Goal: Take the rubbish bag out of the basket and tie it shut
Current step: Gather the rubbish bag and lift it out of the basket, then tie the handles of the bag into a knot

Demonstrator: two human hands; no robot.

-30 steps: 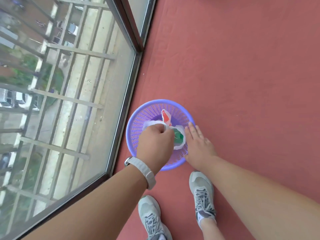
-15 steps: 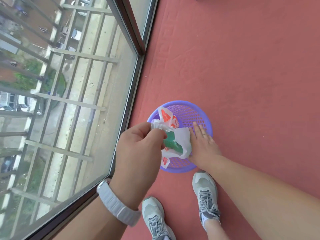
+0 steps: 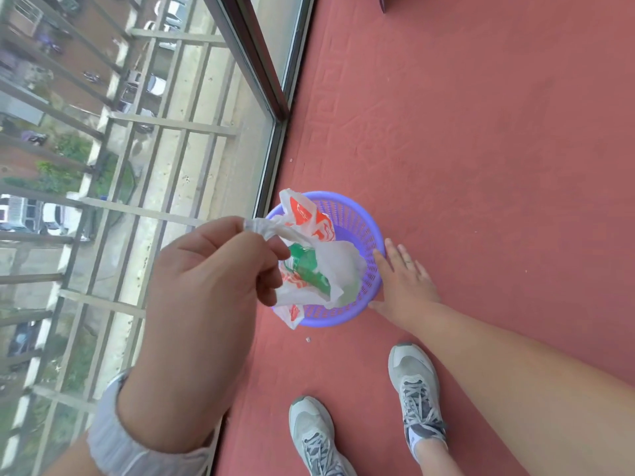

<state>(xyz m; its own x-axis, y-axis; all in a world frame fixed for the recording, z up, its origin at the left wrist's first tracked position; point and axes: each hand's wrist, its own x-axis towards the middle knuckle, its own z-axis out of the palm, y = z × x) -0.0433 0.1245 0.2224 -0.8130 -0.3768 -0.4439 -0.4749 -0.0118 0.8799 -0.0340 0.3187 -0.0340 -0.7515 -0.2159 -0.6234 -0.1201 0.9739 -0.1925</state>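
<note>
A round purple mesh basket (image 3: 360, 221) stands on the red floor beside the window. My left hand (image 3: 213, 273) is raised above it, shut on the gathered top of a white plastic rubbish bag (image 3: 338, 266) with red and green print. The bag hangs over the basket, with something green showing inside it. My right hand (image 3: 403, 280) rests flat, fingers spread, against the basket's right rim.
A floor-to-ceiling window with a dark frame (image 3: 271, 108) runs along the left, right next to the basket. The red floor (image 3: 481, 149) stretches to the right and beyond. My two grey shoes (image 3: 417, 393) stand just in front of the basket.
My left hand has risen up and to the left, lifting the bag from inside the basket to above it. My right hand stays on the basket's rim.
</note>
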